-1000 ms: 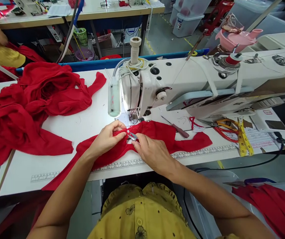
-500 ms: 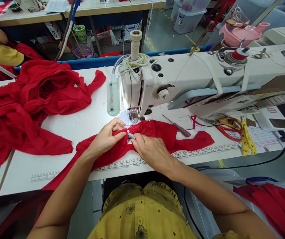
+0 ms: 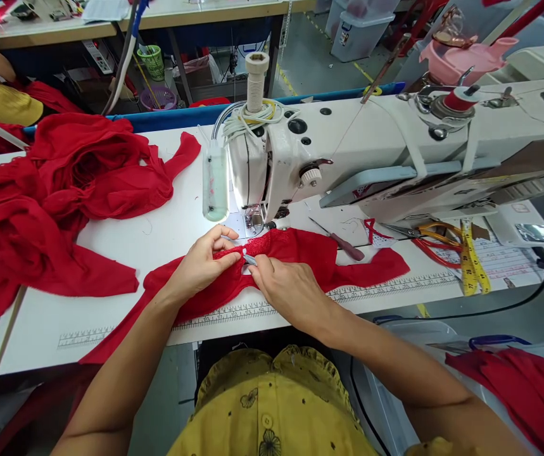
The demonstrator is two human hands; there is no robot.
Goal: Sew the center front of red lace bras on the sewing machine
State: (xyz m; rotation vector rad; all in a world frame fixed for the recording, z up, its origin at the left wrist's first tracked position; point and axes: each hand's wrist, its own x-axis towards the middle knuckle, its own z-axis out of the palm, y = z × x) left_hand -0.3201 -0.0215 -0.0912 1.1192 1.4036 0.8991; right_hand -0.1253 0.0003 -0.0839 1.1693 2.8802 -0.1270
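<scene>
Red fabric [image 3: 300,250] with a lacy strip lies across the sewing table just in front of the machine's presser foot [image 3: 253,218]. Pinched between thumb and fingers of my left hand [image 3: 208,259] is the edge of this fabric. My right hand [image 3: 290,282] is closed around a small pale grey blade-shaped tool [image 3: 249,259], whose tip points at the cloth by my left thumb; the rest of it is hidden in the fingers. A small white bit shows where the two hands meet. One red tail of cloth hangs over the table's front edge at left.
A white sewing machine [image 3: 347,139] stands behind the hands. Heaped red garments [image 3: 86,171] lie at left. To the right are an awl-like tool [image 3: 347,247], orange-handled scissors [image 3: 437,237] and a yellow tape measure [image 3: 470,266]. A printed ruler [image 3: 385,288] runs along the front edge.
Both hands and the cloth stay almost where they were. The camera view has shifted very slightly.
</scene>
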